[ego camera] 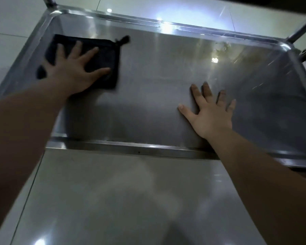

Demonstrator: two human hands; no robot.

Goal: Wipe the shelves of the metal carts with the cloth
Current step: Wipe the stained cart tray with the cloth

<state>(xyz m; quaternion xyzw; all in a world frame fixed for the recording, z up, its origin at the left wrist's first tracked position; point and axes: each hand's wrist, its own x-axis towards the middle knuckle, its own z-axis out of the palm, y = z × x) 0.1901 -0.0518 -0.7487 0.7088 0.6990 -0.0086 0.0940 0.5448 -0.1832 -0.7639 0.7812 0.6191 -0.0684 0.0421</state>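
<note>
Two bare hands are being laid on one shelf [131,150] of a metal cart, seen from above. The left hand [72,69] is being pressed flat on the cloth [109,53], with its fingers straight and spread wide and none of them curled round the fabric. The cloth (dark, roughly square, its edges showing blurred) is lying on the far left part of the shelf, close to the left rim. A small loop [123,39] is sticking out at its far right corner. One corner of the cloth is showing on the outer side of the left wrist.

The right hand [210,117] is being held flat on bare metal, right of the shelf's middle and nearer the front rim, well apart from the cloth. Its fingers are likewise being spread straight, and nothing is being held in it.

The shelf is being bounded by a raised rim with rounded corners. A yellowish smudge [223,46] with bright glints of light is showing near the far right corner. An upright post [300,30] is rising at that corner, and a second post [49,0] is being cut off by the top edge at the far left. Glossy floor [113,200] tiles are being seen around and in front of the shelf.
</note>
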